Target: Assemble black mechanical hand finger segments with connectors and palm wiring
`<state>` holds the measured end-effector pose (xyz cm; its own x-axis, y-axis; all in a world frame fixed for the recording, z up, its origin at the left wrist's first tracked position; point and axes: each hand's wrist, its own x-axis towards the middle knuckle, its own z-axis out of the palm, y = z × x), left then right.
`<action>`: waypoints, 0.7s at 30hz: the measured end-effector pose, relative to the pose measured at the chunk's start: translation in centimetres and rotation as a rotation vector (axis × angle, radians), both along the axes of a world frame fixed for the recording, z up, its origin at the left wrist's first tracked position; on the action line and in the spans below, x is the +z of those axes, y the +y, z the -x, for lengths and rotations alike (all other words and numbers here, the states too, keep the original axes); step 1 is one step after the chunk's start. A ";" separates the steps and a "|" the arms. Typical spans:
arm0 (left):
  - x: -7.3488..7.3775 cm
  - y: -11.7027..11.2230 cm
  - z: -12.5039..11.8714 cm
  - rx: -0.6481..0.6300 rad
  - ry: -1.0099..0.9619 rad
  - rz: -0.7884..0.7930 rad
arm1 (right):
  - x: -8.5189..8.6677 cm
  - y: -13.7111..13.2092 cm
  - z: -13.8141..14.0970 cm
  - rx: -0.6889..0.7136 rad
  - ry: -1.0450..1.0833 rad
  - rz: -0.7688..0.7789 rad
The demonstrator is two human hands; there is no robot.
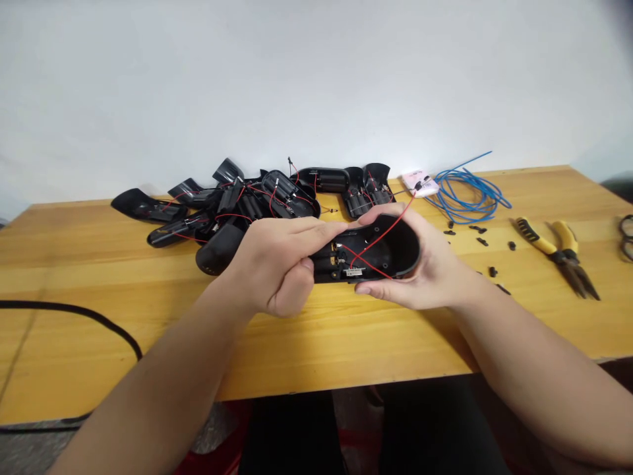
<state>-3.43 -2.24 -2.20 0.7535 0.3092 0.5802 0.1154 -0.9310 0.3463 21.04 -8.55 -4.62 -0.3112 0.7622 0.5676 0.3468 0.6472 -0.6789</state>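
Between my two hands, above the table, is a black plastic housing [373,254] with red wires and small metal contacts inside. My right hand [425,264] wraps round its wide, rounded end, thumb along the near edge. My left hand [281,264] closes on the narrower end, its index finger stretched along the top edge and the other fingers curled; that end is mostly hidden. A red wire [395,231] rises out of the housing toward a small black connector [421,183] behind it.
Behind my hands lies a pile of similar black housings [281,194] with red wires. To the right are a coil of blue wire [465,191], a pink-white packet [415,178], several small black parts [482,241] and yellow-handled pliers [558,254]. A black cable [93,316] crosses the table's left side.
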 end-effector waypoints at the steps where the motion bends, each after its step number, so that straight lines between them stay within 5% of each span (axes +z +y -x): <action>1: 0.1 0.0 0.0 -0.002 0.006 -0.014 | -0.1 0.0 0.1 0.005 0.008 0.007; 14: -1.4 0.3 -0.7 0.096 -0.043 -0.087 | -1.8 1.1 1.7 -0.131 0.199 0.028; 21: -2.1 1.6 -0.6 -0.035 -0.148 -0.097 | -1.6 2.2 0.4 -0.156 0.035 -0.202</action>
